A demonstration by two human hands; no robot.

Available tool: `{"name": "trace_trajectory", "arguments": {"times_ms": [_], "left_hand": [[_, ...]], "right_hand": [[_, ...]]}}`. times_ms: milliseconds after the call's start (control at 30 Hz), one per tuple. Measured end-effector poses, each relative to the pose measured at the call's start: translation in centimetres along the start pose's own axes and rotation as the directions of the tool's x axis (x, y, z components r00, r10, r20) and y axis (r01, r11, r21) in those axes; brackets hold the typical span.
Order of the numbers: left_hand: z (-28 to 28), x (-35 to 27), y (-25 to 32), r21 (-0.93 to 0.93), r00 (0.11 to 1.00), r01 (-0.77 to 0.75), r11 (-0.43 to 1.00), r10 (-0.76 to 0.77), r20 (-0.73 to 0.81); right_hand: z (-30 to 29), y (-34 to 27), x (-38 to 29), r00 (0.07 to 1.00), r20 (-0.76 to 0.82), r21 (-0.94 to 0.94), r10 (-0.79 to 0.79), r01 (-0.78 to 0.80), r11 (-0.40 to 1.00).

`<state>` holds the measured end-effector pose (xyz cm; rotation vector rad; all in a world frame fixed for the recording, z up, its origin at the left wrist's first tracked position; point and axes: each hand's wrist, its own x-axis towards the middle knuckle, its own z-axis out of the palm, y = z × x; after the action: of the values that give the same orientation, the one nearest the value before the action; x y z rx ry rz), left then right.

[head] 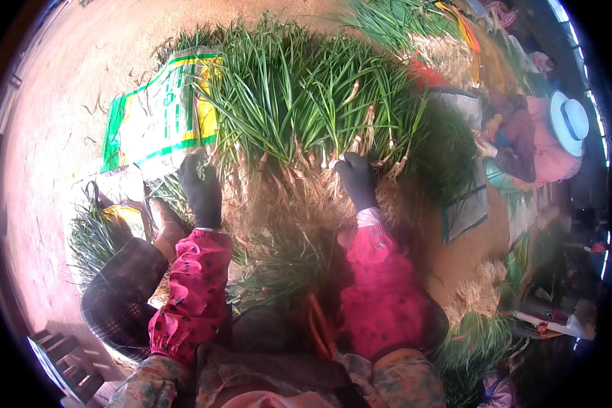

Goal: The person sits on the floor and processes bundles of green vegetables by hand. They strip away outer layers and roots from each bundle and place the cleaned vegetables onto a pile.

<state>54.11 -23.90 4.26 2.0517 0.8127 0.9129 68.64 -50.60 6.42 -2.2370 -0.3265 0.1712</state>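
A broad heap of green allium plants, like green garlic or spring onions, lies before me. Their leaves point away from me, and their pale bulbs and stringy roots face me. My left hand, in a dark glove, is at the heap's left edge, thumb and fingers apart, with no plant plainly in it. At the right part of the root row, my right hand, also gloved, has its fingertips closed at the pale base of a plant. Pink patterned sleeves cover both forearms.
A printed woven sack lies flat left of the heap. More loose greens lie between my legs, and others by my left foot. To the right, a person in a wide hat sits near another sack. Rooted bundles lie lower right.
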Motion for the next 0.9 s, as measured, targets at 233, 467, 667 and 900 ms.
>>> {"name": "trace_trajectory", "arguments": {"times_ms": [233, 467, 667, 900], "left_hand": [[9.2, -5.2, -1.9, -0.409, 0.793, 0.301, 0.861, 0.011, 0.609], [9.1, -7.1, -0.2, -0.434, 0.752, 0.433, 0.79, -0.052, 0.657], [3.4, -6.1, 3.1, -0.435, 0.584, 0.803, 0.407, -0.399, 0.707], [2.8, -7.6, -0.1, -0.463, 0.731, 0.606, 0.647, -0.222, 0.645]], "right_hand": [[1.5, -1.2, -1.3, 0.977, 0.17, 0.549, 0.13, -0.203, 0.811], [-2.4, 0.6, -2.0, 0.956, 0.254, 0.587, 0.147, -0.273, 0.763], [3.8, -1.9, -1.5, 0.957, 0.28, 0.662, 0.079, -0.252, 0.706], [10.3, -7.1, -4.4, 0.923, 0.375, 0.597, 0.084, -0.309, 0.74]]}}
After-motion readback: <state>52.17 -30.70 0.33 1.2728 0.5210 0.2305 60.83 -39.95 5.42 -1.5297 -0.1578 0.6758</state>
